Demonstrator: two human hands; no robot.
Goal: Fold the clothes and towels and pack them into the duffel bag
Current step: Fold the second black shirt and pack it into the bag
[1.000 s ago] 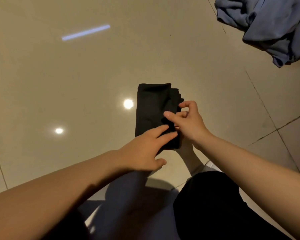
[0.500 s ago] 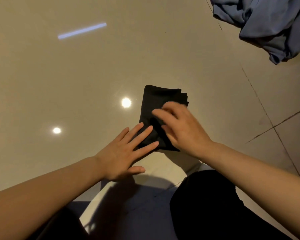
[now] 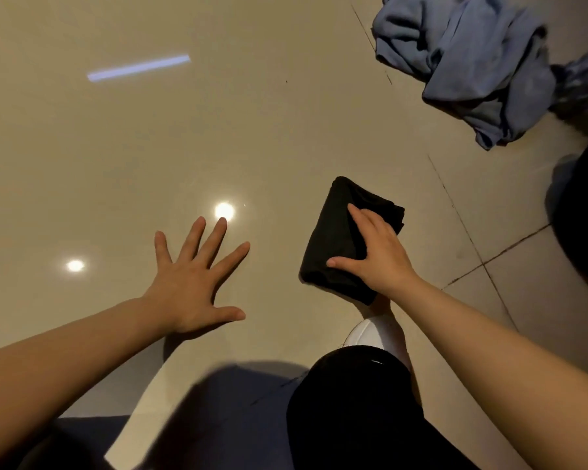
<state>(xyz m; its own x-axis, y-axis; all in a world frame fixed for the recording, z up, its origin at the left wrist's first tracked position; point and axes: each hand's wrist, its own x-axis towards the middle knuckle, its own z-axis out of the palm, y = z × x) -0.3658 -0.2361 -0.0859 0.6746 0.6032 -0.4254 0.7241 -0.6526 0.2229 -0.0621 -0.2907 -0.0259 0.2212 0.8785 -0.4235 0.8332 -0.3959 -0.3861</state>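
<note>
A small folded black garment (image 3: pixel 336 232) sits just above the beige tiled floor, right of centre. My right hand (image 3: pixel 375 252) grips it from the right side, thumb across its near edge and fingers over the top. My left hand (image 3: pixel 190 279) hovers to the left with fingers spread wide, apart from the garment and holding nothing. A crumpled blue-grey cloth (image 3: pixel 472 62) lies on the floor at the top right. No duffel bag shows in the view.
A dark rounded object (image 3: pixel 584 225) is cut off by the right edge. My knee in black trousers (image 3: pixel 350 408) fills the bottom centre. Glossy floor tiles (image 3: pixel 116 147) with light reflections stretch to the left and far side.
The black garment is now folded shorter and has shifted right, gripped by my right hand. My left hand has let go and swung out to the left, fingers spread.
</note>
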